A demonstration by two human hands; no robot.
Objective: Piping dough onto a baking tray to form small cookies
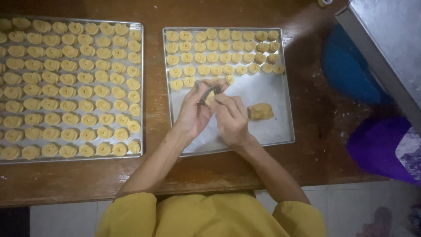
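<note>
Yellow sleeves are sitting nearest me at the wooden table's (307,131) front edge, and both my arms are reaching out over the half-filled tray (280,136). My left hand (193,112) is cupping a small dark mould (209,94), fingers curled round it, and my right hand (230,118) is pinching soft dough into it, fingertips closed on the piece. I reckon this dough is light, soft and easily squashed, so I'm gripping gently at its sides. Just right of my hands a lump of dough (260,111) is resting on the bare tray floor. Beyond, rows of shaped cookies (219,57) are filling the far end. Off toward the table's left edge, a full tray (138,87) is lying packed.
</note>
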